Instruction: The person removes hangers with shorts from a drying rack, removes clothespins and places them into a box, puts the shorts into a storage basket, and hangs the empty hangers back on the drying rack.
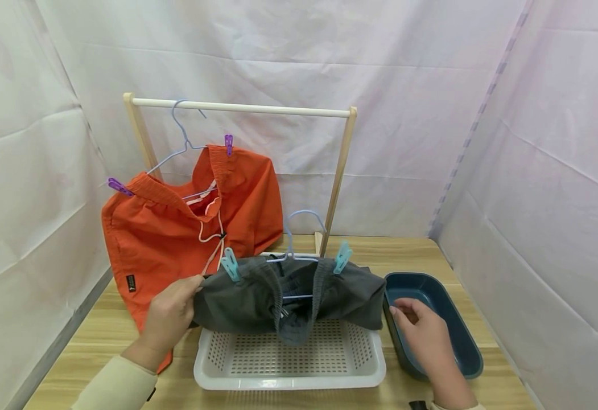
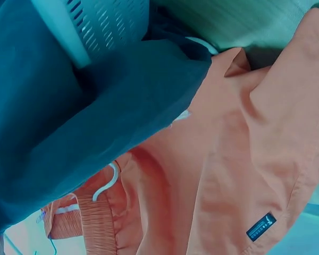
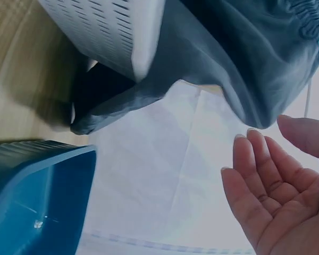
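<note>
Dark grey shorts hang from a light-blue wire hanger, held at the waistband by two teal clothespins. They spread over a white perforated basket. My left hand pinches the left edge of the grey shorts. In the left wrist view, the grey cloth covers the near side and the hand is mostly out of sight. My right hand is over the blue bin, with relaxed fingers and nothing in them; in the right wrist view its fingertips are close to the shorts' lower corner.
Orange shorts with purple clothespins hang from another hanger on a wooden rack at back left. A dark blue bin stands right of the basket. White curtains enclose the wooden table.
</note>
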Demonstrator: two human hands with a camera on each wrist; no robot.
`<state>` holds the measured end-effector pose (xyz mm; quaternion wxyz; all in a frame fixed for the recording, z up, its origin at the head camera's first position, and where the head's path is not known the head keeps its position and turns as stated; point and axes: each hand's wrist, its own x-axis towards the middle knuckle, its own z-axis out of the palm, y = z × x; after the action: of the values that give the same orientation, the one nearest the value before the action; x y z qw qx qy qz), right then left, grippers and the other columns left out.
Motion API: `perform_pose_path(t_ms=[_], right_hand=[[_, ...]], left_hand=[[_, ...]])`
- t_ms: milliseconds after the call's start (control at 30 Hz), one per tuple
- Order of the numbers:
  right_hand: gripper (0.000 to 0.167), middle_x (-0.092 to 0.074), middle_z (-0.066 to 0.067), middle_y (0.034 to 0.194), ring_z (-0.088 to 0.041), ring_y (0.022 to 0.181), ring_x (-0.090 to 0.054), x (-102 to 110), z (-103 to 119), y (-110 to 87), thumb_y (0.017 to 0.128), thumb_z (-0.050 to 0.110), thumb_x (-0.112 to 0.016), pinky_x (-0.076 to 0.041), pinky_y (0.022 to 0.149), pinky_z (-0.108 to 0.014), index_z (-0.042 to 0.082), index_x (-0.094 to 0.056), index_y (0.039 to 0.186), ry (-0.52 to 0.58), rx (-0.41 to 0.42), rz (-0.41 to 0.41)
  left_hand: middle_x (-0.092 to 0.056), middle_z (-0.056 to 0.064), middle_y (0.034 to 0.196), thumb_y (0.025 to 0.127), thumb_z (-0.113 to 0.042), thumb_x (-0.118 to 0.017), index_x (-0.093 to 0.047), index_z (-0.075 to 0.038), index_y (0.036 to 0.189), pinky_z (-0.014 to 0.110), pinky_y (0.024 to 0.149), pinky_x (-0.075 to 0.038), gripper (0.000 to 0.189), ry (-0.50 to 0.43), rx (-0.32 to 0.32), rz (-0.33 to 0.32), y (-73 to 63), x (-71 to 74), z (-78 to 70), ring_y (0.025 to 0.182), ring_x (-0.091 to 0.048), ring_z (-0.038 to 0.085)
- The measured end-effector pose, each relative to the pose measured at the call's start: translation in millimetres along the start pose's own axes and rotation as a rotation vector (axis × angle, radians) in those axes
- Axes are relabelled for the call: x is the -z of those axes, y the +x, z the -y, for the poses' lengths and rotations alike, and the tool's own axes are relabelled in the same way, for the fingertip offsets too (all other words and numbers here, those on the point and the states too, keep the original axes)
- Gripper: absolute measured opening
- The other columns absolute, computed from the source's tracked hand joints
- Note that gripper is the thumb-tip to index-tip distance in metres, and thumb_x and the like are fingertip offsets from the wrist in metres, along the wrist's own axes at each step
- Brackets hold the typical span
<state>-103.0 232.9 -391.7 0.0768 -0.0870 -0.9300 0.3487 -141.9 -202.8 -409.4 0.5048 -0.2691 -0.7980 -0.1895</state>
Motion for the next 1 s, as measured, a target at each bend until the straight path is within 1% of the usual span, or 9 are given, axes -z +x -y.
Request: perform_pose_path(t_ms=[100,267,467,500,667,867,1000], right_hand=[[0.026,-0.068,-0.01,0.107,-0.025,0.099,-0.063,1.0,3.9,-1.4,0.094,0.02,-0.063,-0.053,0.084,-0.043,0.005,-0.065,0.114,0.009,0.034,-0.026],[0.024,-0.069,-0.011,0.107,-0.025,0.098,-0.064,0.9,8.4,-2.7,0.093,0.017,-0.064,-0.054,0.085,-0.041,0.004,-0.066,0.113,0.014,0.091,-0.053],[0.023,-0.069,-0.01,0.105,-0.026,0.096,-0.065,0.0,12.9,-3.6,0.092,0.015,-0.066,-0.054,0.083,-0.043,0.002,-0.067,0.11,0.021,0.156,-0.057],[0.023,-0.069,-0.01,0.105,-0.026,0.096,-0.065,-0.2,13.8,-3.5,0.091,0.015,-0.067,-0.054,0.084,-0.044,0.002,-0.067,0.11,0.025,0.175,-0.06],[0.022,-0.068,-0.011,0.106,-0.027,0.1,-0.064,-2.5,17.8,-1.0,0.089,0.012,-0.069,-0.052,0.088,-0.046,0.001,-0.068,0.108,0.032,0.251,-0.064],[0.024,-0.068,-0.011,0.106,-0.027,0.101,-0.063,-6.1,20.3,2.6,0.089,0.012,-0.069,-0.052,0.089,-0.047,0.0,-0.067,0.109,0.017,0.271,-0.036],[0.024,-0.068,-0.01,0.104,-0.026,0.1,-0.063,-9.1,21.2,3.2,0.088,0.013,-0.07,-0.052,0.089,-0.047,0.001,-0.067,0.109,0.004,0.275,-0.02]], left_hand=[[-0.068,0.014,0.081,0.105,-0.018,-0.031,-0.066,0.002,0.094,0.039,0.064,-0.054,0.043,0.002,-0.009,0.007,-2.8,-0.9,-2.6,0.071,-0.065,0.027],[-0.068,0.015,0.082,0.106,-0.017,-0.031,-0.067,0.004,0.095,0.041,0.063,-0.054,0.043,-0.001,-0.033,0.031,-8.0,-3.2,-6.7,0.071,-0.066,0.028],[-0.069,0.015,0.082,0.106,-0.02,-0.03,-0.069,0.004,0.093,0.043,0.061,-0.054,0.047,-0.03,-0.049,0.028,-15.7,-8.4,-8.3,0.069,-0.066,0.027],[-0.069,0.016,0.081,0.106,-0.02,-0.031,-0.069,0.005,0.092,0.043,0.06,-0.054,0.047,-0.032,-0.06,0.021,-16.8,-9.4,-8.2,0.068,-0.067,0.028],[-0.069,0.015,0.082,0.106,-0.021,-0.032,-0.069,0.005,0.093,0.041,0.06,-0.055,0.046,-0.049,-0.064,0.041,-21.2,-10.2,-11.8,0.069,-0.066,0.027],[-0.069,0.014,0.081,0.106,-0.022,-0.03,-0.068,0.004,0.094,0.039,0.061,-0.055,0.048,-0.039,-0.07,0.088,-27.0,-10.4,-15.9,0.069,-0.066,0.025],[-0.069,0.014,0.081,0.107,-0.024,-0.03,-0.068,0.004,0.093,0.038,0.061,-0.055,0.049,-0.04,-0.056,0.106,-30.7,-11.2,-17.4,0.07,-0.067,0.025]])
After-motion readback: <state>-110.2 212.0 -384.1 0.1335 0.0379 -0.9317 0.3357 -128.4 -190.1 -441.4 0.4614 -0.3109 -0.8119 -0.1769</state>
